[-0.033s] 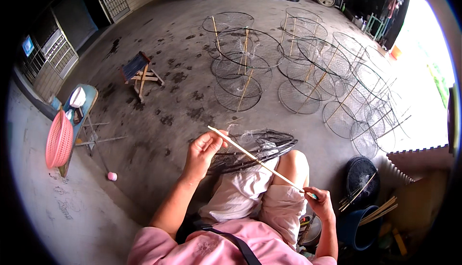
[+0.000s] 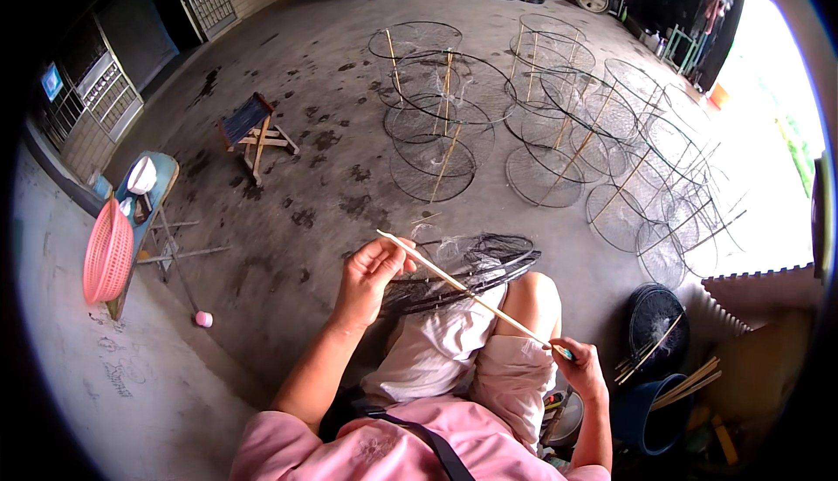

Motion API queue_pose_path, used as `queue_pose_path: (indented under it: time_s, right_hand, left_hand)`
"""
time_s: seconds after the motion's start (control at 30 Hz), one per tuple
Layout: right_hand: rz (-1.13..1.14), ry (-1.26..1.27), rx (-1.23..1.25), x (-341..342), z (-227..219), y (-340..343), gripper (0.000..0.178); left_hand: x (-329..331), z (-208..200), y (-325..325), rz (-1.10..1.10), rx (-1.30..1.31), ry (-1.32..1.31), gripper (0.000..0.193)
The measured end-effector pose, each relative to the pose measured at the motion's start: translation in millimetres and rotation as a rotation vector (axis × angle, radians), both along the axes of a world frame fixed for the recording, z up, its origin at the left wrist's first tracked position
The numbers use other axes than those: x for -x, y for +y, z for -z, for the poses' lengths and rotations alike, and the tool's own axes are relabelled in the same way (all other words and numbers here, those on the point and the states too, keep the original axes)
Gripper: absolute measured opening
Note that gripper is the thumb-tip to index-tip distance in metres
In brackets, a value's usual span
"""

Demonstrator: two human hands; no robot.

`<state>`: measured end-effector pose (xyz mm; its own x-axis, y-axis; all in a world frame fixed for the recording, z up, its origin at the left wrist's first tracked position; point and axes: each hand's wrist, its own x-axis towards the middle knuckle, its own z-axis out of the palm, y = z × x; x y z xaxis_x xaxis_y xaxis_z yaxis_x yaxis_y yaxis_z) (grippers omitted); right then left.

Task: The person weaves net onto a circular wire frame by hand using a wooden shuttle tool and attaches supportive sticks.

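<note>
Around lower centre, the left hand (image 2: 368, 276) and right hand (image 2: 583, 367) pinch in their fingers a bamboo stick (image 2: 445, 278) that, if dipped, could snag the black hoop net (image 2: 508, 250).

Wearer, as I see from here: pink shirt (image 2: 489, 429), short sleeves (image 2: 272, 436), faint darker mark (image 2: 375, 450) on the front. Dark flat strap (image 2: 436, 446) slanting across the chest. Shorts (image 2: 436, 350) pale, creased, loose, ending near the knees.
</note>
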<state>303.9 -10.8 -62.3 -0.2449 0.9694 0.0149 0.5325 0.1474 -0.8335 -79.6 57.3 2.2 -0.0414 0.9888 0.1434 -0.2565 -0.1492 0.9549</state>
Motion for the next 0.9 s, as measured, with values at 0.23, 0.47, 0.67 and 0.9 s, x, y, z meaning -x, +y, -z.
queue_pose_path:
  time_s: [0.23, 0.47, 0.67, 0.9]
  right_hand:
    - [-0.126, 0.072, 0.139, 61, -27, 22, 0.022]
    - [-0.152, 0.126, -0.186, 119, -63, 47, 0.022]
    - [-0.048, 0.264, -0.049, 123, -70, 50, 0.044]
    - [-0.171, 0.293, -0.297, 129, -65, 61, 0.052]
  left_hand:
    - [-32, 3, -12, 0.048, -0.054, 0.049, 0.006]
    - [-48, 7, -19, 0.146, -0.009, 0.174, 0.008]
    - [-37, 9, -29, 0.326, 0.125, 0.391, 0.018]
    - [-29, -9, -29, 0.105, 0.219, 0.094, 0.016]
